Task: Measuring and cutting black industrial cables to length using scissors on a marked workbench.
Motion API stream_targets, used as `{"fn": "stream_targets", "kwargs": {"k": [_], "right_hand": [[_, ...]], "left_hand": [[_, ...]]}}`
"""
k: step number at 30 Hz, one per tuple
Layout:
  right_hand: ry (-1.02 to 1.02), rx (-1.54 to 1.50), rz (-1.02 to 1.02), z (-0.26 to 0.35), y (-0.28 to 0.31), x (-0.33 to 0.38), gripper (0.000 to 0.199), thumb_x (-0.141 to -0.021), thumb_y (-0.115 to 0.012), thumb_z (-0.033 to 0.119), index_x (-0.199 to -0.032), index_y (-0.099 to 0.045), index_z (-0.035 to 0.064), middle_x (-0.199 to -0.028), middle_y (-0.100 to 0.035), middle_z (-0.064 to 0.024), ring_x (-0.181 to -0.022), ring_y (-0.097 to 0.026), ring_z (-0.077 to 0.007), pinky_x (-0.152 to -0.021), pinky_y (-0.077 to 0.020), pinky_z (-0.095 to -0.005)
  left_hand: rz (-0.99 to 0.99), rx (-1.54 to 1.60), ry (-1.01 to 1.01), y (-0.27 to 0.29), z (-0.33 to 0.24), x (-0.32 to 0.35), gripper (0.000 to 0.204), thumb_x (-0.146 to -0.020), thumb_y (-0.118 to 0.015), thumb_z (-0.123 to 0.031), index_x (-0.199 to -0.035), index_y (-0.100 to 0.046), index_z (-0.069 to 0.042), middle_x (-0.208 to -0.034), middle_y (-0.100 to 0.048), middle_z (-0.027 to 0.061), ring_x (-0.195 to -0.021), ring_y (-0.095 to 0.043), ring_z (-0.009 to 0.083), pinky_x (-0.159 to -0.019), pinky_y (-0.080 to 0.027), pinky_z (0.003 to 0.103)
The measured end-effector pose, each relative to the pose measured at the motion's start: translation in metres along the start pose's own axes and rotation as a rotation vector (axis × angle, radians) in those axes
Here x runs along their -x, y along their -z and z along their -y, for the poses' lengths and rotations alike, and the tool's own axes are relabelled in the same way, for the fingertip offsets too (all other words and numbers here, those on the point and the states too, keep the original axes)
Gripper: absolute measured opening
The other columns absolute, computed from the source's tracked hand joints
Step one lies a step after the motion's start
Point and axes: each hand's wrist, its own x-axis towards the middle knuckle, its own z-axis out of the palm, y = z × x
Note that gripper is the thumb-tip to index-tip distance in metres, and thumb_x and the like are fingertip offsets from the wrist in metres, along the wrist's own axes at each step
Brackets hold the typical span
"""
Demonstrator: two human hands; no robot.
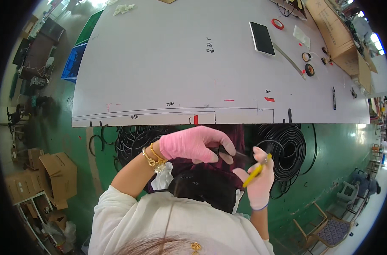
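Observation:
My left hand, in a pink knitted glove, is bent in front of the table's near edge. Its thumb and fingers close round a small dark thing whose kind I cannot make out. To its right, my right hand wears a paler pink glove and grips a slim yellow-handled tool. That tool slants from upper right to lower left across the palm; whether it is a knife or another cutter cannot be seen. The two hands are apart, above my lap.
A white table with drawn lines lies ahead. On it are a tablet, red tape roll, smaller tape rolls and a black marker. Coiled black tubing lies below; a cardboard box stands left, a chair right.

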Motion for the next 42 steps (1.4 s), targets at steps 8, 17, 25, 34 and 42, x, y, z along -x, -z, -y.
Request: {"fn": "stream_targets", "kwargs": {"k": [8,17,25,34,42], "right_hand": [[0.532,0.705,0.411,0.013,0.003,-0.037,0.043,-0.07,-0.093,0.02,-0.081,-0.055,0.0025,-0.067,-0.057,-0.0113,-0.057,-0.057,-0.0289,-0.054,-0.0459,-0.035],[0.633,0.421,0.595,0.07,-0.093,-0.019,0.033,-0.074,-0.088,0.007,-0.08,-0.056,0.0007,-0.064,-0.055,-0.0115,-0.054,-0.055,-0.0266,-0.053,-0.0448,-0.0311],[0.602,0.529,0.677,0.069,-0.135,-0.015,0.03,-0.071,-0.085,0.007,-0.082,-0.057,0.0033,-0.064,-0.056,-0.0127,-0.054,-0.058,-0.0329,-0.051,-0.0463,-0.0374],[0.583,0.589,0.854,0.069,-0.149,-0.031,0.031,-0.074,-0.086,0.008,-0.086,-0.058,0.0021,-0.066,-0.058,-0.0133,-0.055,-0.058,-0.0295,-0.053,-0.0472,-0.0339],[0.239,0.849,0.905,0.096,-0.113,-0.065,0.032,-0.075,-0.087,0.012,-0.089,-0.062,-0.0016,-0.065,-0.06,-0.0113,-0.056,-0.051,-0.0153,-0.056,-0.0453,-0.0296]], "left_hand": [[-0.495,0.081,-0.078,0.024,0.02,0.096,0.049,-0.082,-0.055,0.008,-0.13,-0.06,0.004,-0.123,-0.071,0.0142,-0.1,-0.068,0.0161,-0.077,-0.056,0.029],[-0.704,0.074,-0.55,-0.038,0.036,0.075,0.019,-0.098,-0.06,-0.003,-0.116,-0.063,0.001,-0.123,-0.065,0.0105,-0.097,-0.063,0.0121,-0.08,-0.053,0.027],[-0.785,0.457,-0.592,-0.038,0.054,0.095,0.038,-0.087,-0.061,0.01,-0.121,-0.052,-0.003,-0.106,-0.063,0.0042,-0.094,-0.061,0.0094,-0.077,-0.051,0.025],[-1.016,0.539,-0.683,0.014,0.043,0.152,0.029,-0.058,-0.07,0.005,-0.086,-0.063,0.002,-0.08,-0.065,0.0063,-0.064,-0.06,0.0172,-0.057,-0.047,0.029],[-1.055,0.696,-1.465,0.095,0.086,0.253,0.02,-0.105,-0.053,-0.016,-0.117,-0.059,-0.001,-0.092,-0.058,0.0028,-0.066,-0.041,0.0082,-0.06,-0.04,0.024]]}}
